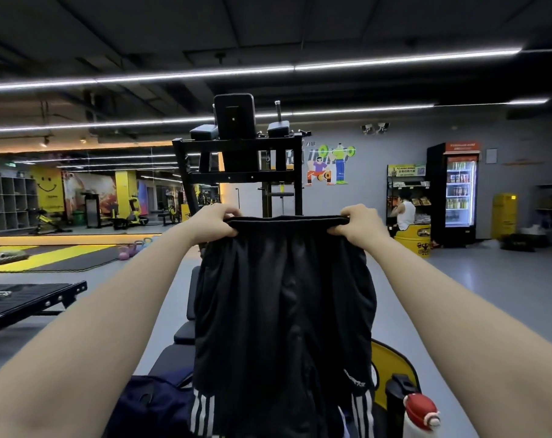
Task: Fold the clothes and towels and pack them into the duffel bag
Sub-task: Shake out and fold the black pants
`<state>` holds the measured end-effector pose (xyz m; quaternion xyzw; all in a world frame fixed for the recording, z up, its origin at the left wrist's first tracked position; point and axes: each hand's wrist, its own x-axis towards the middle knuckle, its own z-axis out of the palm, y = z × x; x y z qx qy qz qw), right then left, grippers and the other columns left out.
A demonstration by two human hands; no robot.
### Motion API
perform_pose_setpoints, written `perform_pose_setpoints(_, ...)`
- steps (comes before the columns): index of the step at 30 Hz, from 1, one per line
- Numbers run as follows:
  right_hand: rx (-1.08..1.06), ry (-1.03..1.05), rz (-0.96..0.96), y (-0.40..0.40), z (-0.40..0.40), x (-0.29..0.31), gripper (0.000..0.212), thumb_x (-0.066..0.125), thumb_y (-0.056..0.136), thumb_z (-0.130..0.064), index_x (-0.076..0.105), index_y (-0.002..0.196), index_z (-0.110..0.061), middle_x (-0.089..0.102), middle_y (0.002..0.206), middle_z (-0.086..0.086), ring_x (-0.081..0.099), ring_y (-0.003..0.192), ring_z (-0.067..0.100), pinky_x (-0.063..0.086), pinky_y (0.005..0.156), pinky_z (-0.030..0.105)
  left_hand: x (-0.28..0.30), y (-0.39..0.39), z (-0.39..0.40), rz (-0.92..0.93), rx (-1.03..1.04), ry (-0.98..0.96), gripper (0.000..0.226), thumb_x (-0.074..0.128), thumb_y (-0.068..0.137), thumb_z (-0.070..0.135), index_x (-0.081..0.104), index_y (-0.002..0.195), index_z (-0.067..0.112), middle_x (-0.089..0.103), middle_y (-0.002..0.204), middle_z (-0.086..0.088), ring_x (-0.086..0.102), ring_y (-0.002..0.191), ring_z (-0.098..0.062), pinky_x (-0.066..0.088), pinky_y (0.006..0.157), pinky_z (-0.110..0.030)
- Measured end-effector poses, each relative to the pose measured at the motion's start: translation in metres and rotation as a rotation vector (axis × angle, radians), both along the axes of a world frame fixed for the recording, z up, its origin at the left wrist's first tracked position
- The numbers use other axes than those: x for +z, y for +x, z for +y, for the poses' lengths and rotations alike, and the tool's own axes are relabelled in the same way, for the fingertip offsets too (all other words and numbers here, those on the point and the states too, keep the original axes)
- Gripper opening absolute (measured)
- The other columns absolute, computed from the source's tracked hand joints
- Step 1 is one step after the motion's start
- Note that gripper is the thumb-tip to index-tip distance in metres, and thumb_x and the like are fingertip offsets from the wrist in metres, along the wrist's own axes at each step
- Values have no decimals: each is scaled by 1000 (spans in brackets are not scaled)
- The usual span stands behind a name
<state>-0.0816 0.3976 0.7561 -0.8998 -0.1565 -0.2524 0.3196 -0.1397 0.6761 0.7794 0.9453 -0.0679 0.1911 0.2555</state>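
Black sports shorts with white side stripes hang full length in the air in front of me. My left hand pinches the left end of the waistband and my right hand pinches the right end, both arms stretched forward at chest height. Below the shorts, at the bottom left, a dark navy duffel bag lies on a black padded bench. The shorts hide most of the bench and part of the bag.
A black bottle and a white bottle with a red cap stand at the bottom right beside a yellow panel. A black gym machine rises behind the shorts. A black platform is at left. A person sits far right.
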Motion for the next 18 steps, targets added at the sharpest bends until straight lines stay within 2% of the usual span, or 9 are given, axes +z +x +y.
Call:
perform_pose_setpoints(3, 64, 109, 44, 0, -7, 3, 25, 69, 86, -34, 67, 97, -11, 62, 83, 3, 56, 84, 21, 38, 62, 24, -2, 1, 7, -45, -5, -81, 19, 58, 88, 7, 62, 103, 17, 62, 99, -5, 59, 94, -22, 48, 82, -31)
perform_pose_setpoints(4, 75, 133, 61, 0, -8, 4, 29, 69, 85, -38, 67, 96, -11, 62, 82, 3, 57, 83, 20, 39, 61, 25, -3, 2, 8, -79, 8, -117, 17, 58, 87, 7, 64, 99, 18, 63, 99, -5, 59, 95, -22, 49, 84, -32)
perform_pose_setpoints(7, 75, 182, 82, 0, -10, 4, 37, 71, 82, -42, 67, 92, -7, 64, 83, 6, 59, 81, 21, 39, 57, 24, -4, 6, 9, -190, 70, -267, 17, 59, 85, 8, 64, 82, 24, 62, 87, 0, 57, 91, -21, 48, 75, -27)
perform_pose_setpoints(9, 70, 211, 55, -1, -11, 4, 35, 72, 82, -39, 66, 94, -6, 62, 86, 7, 55, 85, 21, 38, 59, 26, -4, 8, 8, -202, 67, -327, 19, 61, 85, 9, 63, 79, 27, 62, 84, 2, 57, 89, -20, 47, 71, -25)
perform_pose_setpoints(10, 63, 231, 41, 0, -11, 4, 34, 71, 83, -37, 65, 97, -6, 60, 88, 7, 52, 86, 20, 39, 64, 28, -5, 10, 8, -196, 61, -337, 18, 62, 85, 10, 63, 80, 27, 63, 87, 1, 58, 91, -21, 48, 73, -27)
perform_pose_setpoints(12, 44, 268, 44, 0, -15, 5, 32, 68, 87, -34, 64, 102, -6, 57, 92, 7, 45, 90, 18, 34, 86, 33, -6, 10, 8, -199, 66, -343, 10, 67, 83, 14, 65, 87, 23, 65, 94, -3, 59, 95, -23, 48, 82, -32)
perform_pose_setpoints(14, 80, 322, 72, 1, -19, 4, 29, 68, 86, -34, 64, 98, -8, 58, 90, 5, 45, 92, 18, 28, 94, 35, -8, 10, 10, -208, 56, -404, 16, 72, 82, 17, 64, 96, 18, 64, 96, -5, 59, 97, -24, 49, 88, -36)
perform_pose_setpoints(16, 135, 405, 79, 5, -22, 1, 23, 74, 81, -32, 62, 85, -12, 59, 81, 2, 52, 91, 22, 40, 84, 34, -12, 8, 13, -201, 11, -556, 22, 73, 82, 19, 62, 101, 16, 63, 93, -2, 59, 97, -24, 49, 90, -37)
perform_pose_setpoints(18, 155, 470, 86, 7, -23, -1, 23, 77, 78, -29, 61, 84, -13, 58, 78, 0, 56, 91, 23, 42, 75, 30, -15, 7, 14, -209, -9, -666, 22, 72, 82, 17, 62, 101, 14, 62, 89, -1, 58, 97, -24, 49, 92, -39)
